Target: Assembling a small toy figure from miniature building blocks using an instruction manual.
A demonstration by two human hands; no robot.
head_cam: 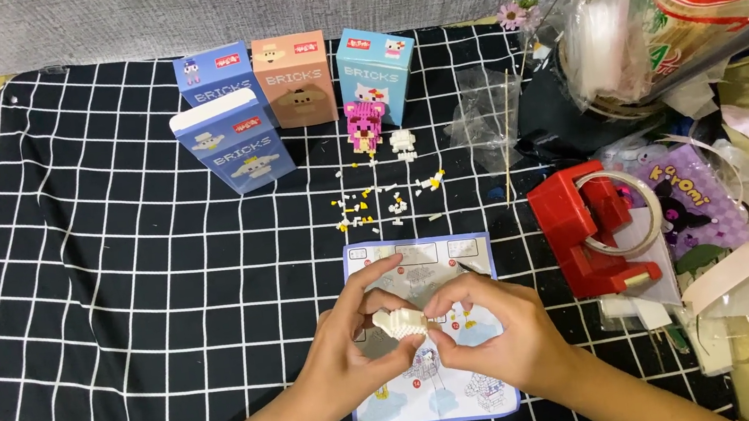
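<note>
We are mid-assembly, both grips closed on the small white brick build (400, 323), left hand (353, 342) and right hand (494, 329) holding it just above the instruction sheet (435, 393), so next, we judge, a loose brick (398, 206) must be fetched.

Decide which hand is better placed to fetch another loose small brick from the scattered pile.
Probably the right hand: its fingers only pinch an end of the white brick assembly, while the left hand cradles it. The small white and yellow bricks lie ahead, about equally far.
</note>
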